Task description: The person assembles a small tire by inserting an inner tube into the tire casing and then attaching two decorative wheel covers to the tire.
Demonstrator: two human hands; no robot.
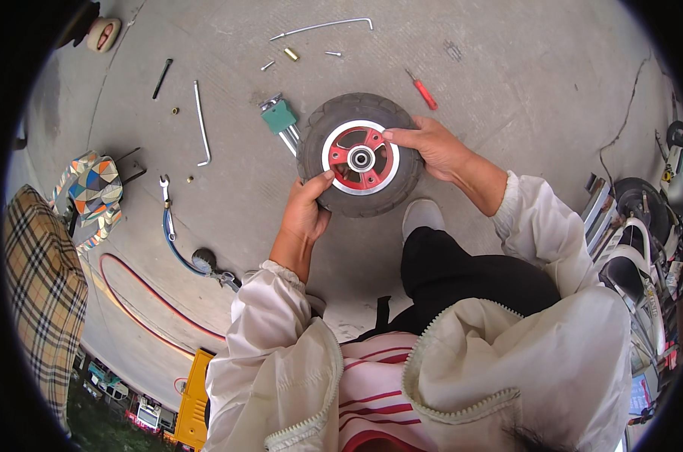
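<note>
Both my hands hold a small wheel (361, 159) with a black rubber tire, a silver rim and a red spoked centre around a bearing. My left hand (307, 207) grips its lower left edge, the thumb lying on the rim. On the upper right side, my right hand (438, 148) clasps the tire, its thumb reaching over onto the rim. The fingers behind the tire are hidden. Just left of the wheel lies a green-headed tool with metal rods (279, 117), partly covered by the tire. A red-handled screwdriver (423, 90) rests on the floor beyond my right hand.
Bent metal rods (201, 124), a black rod (162, 79), a brass cylinder (291, 54) and small screws (334, 53) lie on the concrete. At left are a wrench (166, 203), a gauge (204, 261), a red hose (153, 297) and a patterned bag (96, 192). Scooter parts (643, 248) crowd the right.
</note>
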